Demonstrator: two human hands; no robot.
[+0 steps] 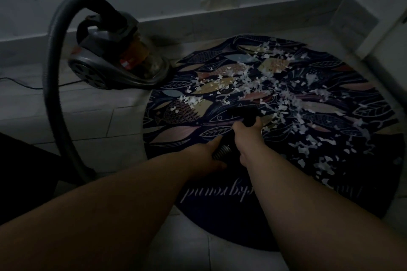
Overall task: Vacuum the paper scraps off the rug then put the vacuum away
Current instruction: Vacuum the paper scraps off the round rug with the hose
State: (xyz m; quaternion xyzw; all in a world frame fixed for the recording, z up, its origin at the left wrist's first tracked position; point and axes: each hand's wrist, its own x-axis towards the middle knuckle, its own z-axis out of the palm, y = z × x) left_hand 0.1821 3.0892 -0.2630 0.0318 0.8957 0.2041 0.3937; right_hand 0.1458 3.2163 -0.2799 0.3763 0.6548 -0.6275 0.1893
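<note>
A round dark rug (220, 215) with a fish pattern lies on the tiled floor. White paper scraps (284, 94) are strewn over its middle and right side. A grey canister vacuum (114, 61) sits at the rug's far left edge. Its hose (52, 77) arcs up and down to the left, then runs to my hands. My right hand (247, 136) grips the black nozzle (244, 114), which rests on the rug near the scraps. My left hand (204, 156) holds the ribbed hose end (222, 152) just behind it.
A wall with a grey skirting (198, 22) runs behind the vacuum and rug. A power cord (33, 86) trails over the tiles at the left. A dark object (22, 171) fills the lower left. A pale upright edge (385, 50) stands at the right.
</note>
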